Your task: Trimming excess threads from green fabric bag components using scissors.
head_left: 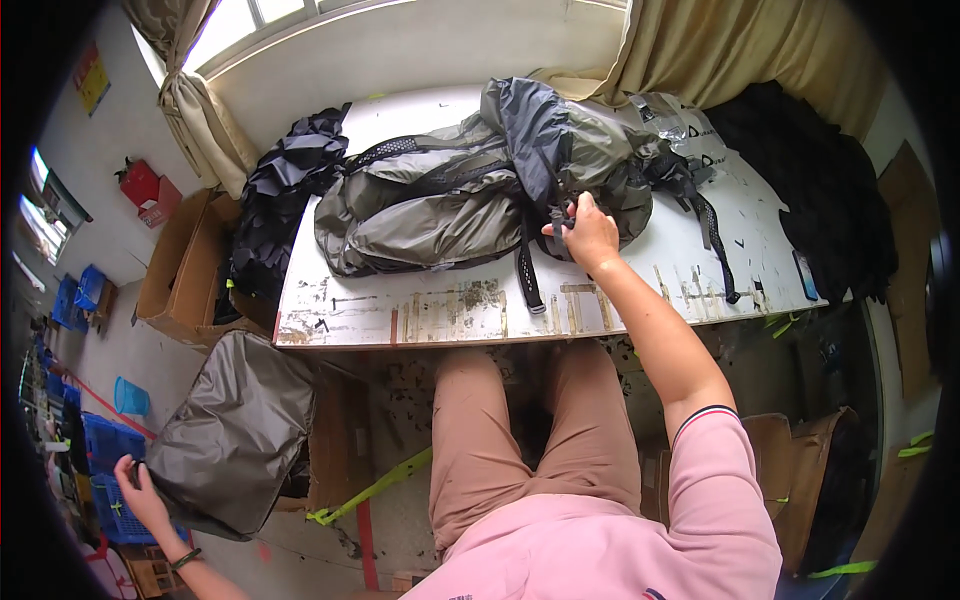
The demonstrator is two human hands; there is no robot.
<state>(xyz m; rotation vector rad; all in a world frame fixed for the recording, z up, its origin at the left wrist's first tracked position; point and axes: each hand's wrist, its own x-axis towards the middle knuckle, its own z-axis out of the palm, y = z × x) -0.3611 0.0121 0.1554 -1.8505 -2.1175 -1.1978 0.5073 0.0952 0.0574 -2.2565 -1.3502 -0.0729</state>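
Held a bunch of black straps (558,210) with the right hand (590,238), thumb and fingers closed in a tight pinch low on the near side of a limp grey backpack (430,220); could not tell buckle from bare webbing under those fingertips; saw the backpack sprawled across the middle of the white table (360,295). Reached low and out to the side with the left hand (148,498), to the outer corner of a dark grey cloth bag (240,430); had those fingers bent about the edge, but could not tell whether tight on the fabric or merely resting against it; saw the cloth bag slanting beside a cardboard box (335,455), well apart from the backpack.

Seemed to call for a pinch close to the root of the straps, so as to spare the thin fabric a tug; looked wiser to separate one strap from the next before any pull, with the loose strap (527,265) near the front edge and the mesh strap (715,240) at the right both apt to snag; needed care, too, around the black scraps (290,180) at the left and the black cloth heap (820,190) at the right.
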